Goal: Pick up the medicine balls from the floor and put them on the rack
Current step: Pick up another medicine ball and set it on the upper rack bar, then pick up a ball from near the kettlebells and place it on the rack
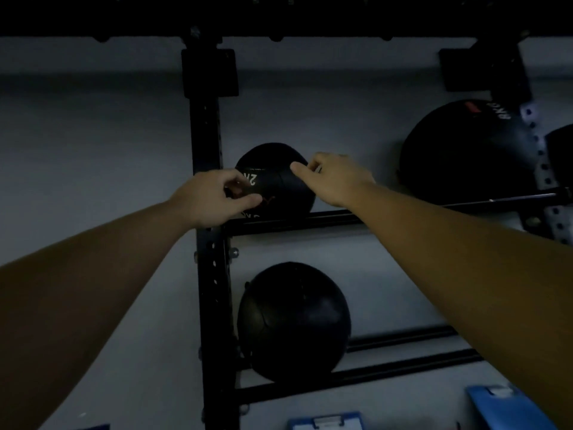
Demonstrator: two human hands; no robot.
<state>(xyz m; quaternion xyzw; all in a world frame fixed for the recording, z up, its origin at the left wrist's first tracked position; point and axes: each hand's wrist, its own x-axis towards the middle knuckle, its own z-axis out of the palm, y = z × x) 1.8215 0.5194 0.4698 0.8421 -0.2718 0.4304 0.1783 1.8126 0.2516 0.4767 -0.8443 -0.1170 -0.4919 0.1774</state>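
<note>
Small black leather-look medicine ball (279, 178), panelled and stitched, sits on the black steel rack's upper rails (294, 220); marked 2 kg, it likely handles light, best cupped at both sides. Left hand (210, 197) and right hand (335, 178), fingers loosely curled, flank it, contact unclear. A larger matte ball (294, 321) rests below.

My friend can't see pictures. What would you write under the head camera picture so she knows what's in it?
Two bare hands, left hand and right hand, reach to a small black medicine ball sitting on the upper rail of a black wall rack. A bigger ball rests on the rail below, another large ball sits at upper right, and blue clipboards show at the bottom.
</note>
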